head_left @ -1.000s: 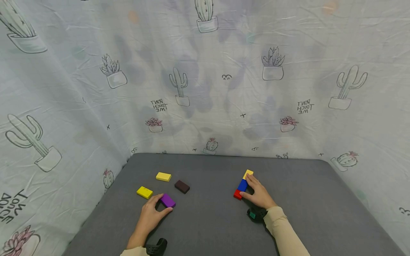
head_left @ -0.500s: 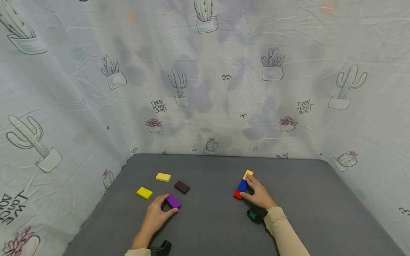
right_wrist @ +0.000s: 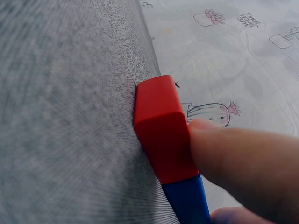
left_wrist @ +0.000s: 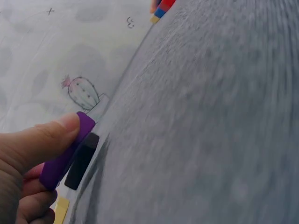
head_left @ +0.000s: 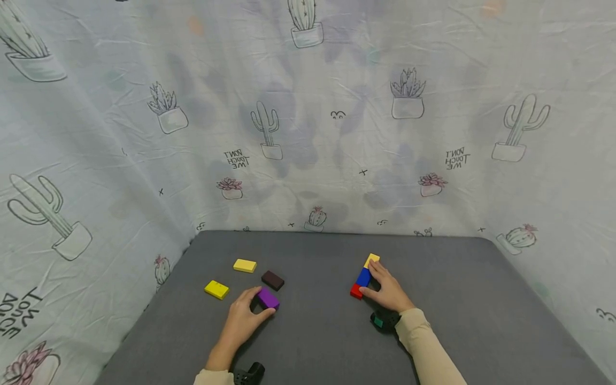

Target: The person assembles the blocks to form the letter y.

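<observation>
A purple block (head_left: 268,298) is pinched between the thumb and fingers of my left hand (head_left: 244,320). The left wrist view shows the thumb along one face of the purple block (left_wrist: 63,156), close in front of a dark brown block (left_wrist: 81,161). At the right, a red block (head_left: 356,291), a blue block (head_left: 363,277) and a yellow block (head_left: 371,260) lie end to end in a slanting row. My right hand (head_left: 392,294) rests on this row, thumb at the red end and fingertips at the yellow one. In the right wrist view, the thumb touches the red block (right_wrist: 163,140).
Two more yellow blocks lie at the left, one farther back (head_left: 245,266) and one nearer (head_left: 216,290). The dark brown block (head_left: 272,280) sits just behind the purple one. Grey cloth covers the table (head_left: 317,342), with a cactus-print curtain (head_left: 308,133) behind and beside it.
My left hand has moved rightward with the purple block, closer to the dark brown block. My right hand and the red, blue and yellow row have stayed in place.
</observation>
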### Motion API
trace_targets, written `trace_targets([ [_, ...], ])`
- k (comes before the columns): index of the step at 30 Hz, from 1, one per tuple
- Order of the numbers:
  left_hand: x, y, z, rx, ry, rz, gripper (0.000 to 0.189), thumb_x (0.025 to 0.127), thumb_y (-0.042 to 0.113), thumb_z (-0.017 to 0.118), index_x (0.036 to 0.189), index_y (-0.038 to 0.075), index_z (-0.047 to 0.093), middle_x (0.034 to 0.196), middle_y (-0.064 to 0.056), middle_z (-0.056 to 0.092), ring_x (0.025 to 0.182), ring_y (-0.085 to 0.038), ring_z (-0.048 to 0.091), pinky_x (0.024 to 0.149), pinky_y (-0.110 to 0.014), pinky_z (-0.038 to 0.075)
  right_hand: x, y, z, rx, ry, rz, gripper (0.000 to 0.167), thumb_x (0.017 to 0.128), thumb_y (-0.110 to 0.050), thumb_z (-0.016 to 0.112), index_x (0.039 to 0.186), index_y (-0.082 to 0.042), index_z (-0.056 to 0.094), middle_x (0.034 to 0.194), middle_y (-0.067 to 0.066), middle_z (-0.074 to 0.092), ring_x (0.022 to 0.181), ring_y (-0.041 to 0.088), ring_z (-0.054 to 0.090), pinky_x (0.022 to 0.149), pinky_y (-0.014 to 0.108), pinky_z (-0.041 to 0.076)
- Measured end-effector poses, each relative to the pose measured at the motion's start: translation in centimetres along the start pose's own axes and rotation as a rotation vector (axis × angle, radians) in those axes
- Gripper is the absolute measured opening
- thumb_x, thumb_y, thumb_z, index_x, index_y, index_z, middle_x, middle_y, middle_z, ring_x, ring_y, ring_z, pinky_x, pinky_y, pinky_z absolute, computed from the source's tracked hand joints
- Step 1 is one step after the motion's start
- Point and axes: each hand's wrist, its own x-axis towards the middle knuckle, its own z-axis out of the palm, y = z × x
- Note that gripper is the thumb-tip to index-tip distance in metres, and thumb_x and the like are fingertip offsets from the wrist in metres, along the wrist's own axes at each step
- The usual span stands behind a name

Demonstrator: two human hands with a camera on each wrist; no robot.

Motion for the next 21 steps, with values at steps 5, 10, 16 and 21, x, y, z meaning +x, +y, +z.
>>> trace_targets([
  [5, 0.7, 0.8, 0.7, -0.019, 0.003, 0.022, 0.070, 0.074, 0.038, 0.079, 0.129, 0.001, 0.056, 0.128, -0.021, 0.056, 0.119, -0.039, 0.053, 0.096, -0.055, 0.045, 0.2, 0.1, -0.2, -0.027, -0.006, 0.000, 0.081, 0.087, -0.044, 0.064, 0.144, 0.005, 0.033, 0.154, 0.022, 0.023, 0.141, 0.043, 0.020, 0.110, 0.062, 0.024],
  [10, 1.3, 1.9, 1.7, -0.051, 0.003, 0.045, 0.069, 0.075, 0.036, 0.079, 0.129, 0.001, 0.056, 0.129, -0.021, 0.055, 0.120, -0.039, 0.052, 0.098, -0.055, 0.043, 0.2, 0.0, -0.2, -0.027, -0.020, 0.006, 0.081, 0.087, -0.044, 0.063, 0.144, 0.005, 0.032, 0.154, 0.022, 0.023, 0.141, 0.043, 0.020, 0.110, 0.062, 0.024],
  [16, 2.2, 3.4, 3.2, -0.073, -0.006, 0.105, 0.069, 0.075, 0.037, 0.079, 0.129, 0.000, 0.056, 0.127, -0.018, 0.057, 0.116, -0.036, 0.055, 0.095, -0.053, 0.046, 0.2, 0.0, -0.1, -0.024, -0.016, 0.010, 0.081, 0.087, -0.045, 0.064, 0.144, 0.005, 0.033, 0.154, 0.022, 0.023, 0.141, 0.043, 0.020, 0.110, 0.062, 0.024],
  [21, 2.5, 4.8, 4.5, -0.097, -0.026, 0.145, 0.069, 0.075, 0.036, 0.079, 0.128, -0.001, 0.056, 0.125, -0.019, 0.057, 0.115, -0.037, 0.055, 0.093, -0.052, 0.047, 0.0, 0.1, 0.0, -0.032, -0.016, 0.009, 0.082, 0.087, -0.046, 0.063, 0.144, 0.005, 0.033, 0.154, 0.022, 0.024, 0.141, 0.043, 0.020, 0.110, 0.061, 0.024],
])
